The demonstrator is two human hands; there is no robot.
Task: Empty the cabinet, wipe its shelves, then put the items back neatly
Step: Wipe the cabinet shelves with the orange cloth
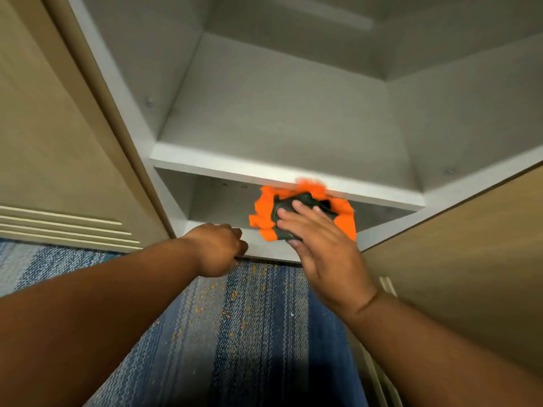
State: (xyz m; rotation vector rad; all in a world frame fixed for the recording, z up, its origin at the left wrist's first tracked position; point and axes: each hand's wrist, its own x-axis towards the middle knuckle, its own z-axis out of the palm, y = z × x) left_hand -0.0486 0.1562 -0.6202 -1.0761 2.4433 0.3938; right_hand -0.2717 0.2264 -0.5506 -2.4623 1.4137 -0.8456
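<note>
Blue striped carpet (258,348) (flecked with orange crumbs (234,294)) beside tan panel (53,136).

This looks like a room in a home. A built-in cabinet (288,118) with plain grey shelves rises above and behind the fingers (297,207), with beige wood-look doors (58,136) to the left and right of them. Below the fingers, a blue striped woven rug (249,333) dotted with orange crumbs (235,294) covers the floor.

The head-worn camera looks steeply down, close, into the cabinet (279,118).
</note>
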